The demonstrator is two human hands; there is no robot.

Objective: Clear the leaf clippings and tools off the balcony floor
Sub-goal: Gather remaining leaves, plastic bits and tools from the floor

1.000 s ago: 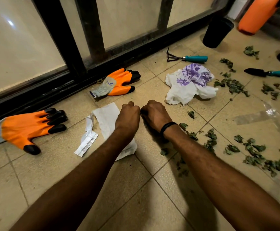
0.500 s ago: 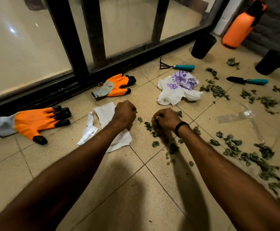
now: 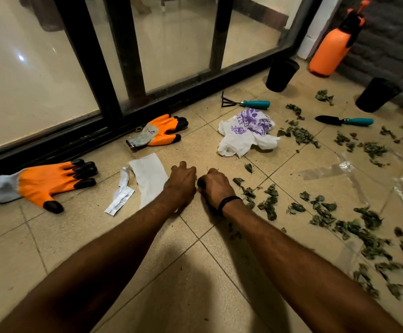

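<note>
While the left hand (image 3: 182, 181) sits curled just short of the plastic bag (image 3: 243, 133), its contents hidden, the right hand (image 3: 216, 186) beside it clutches a few leaf clippings (image 3: 269, 205). A slack fist would drop them, and most lie scattered right of the bag.

Gloves: I count two, the left glove (image 3: 44, 182) and the far glove (image 3: 158, 132).
Teal-handled tools: two, a hand rake (image 3: 246, 103) and a trowel (image 3: 344, 120).
Black pots: two, the left pot (image 3: 282, 74) and the right pot (image 3: 377, 94).
Orange sprayer (image 3: 331, 50): one.
Printed plastic bag (image 3: 246, 133): one.
White scraps: two, a paper sheet (image 3: 150, 176) and a wrapper (image 3: 121, 200).
Clear film (image 3: 339, 169): one, as far as I can make out.
Leaf clippings (image 3: 270, 205): too many for me to count.
</note>
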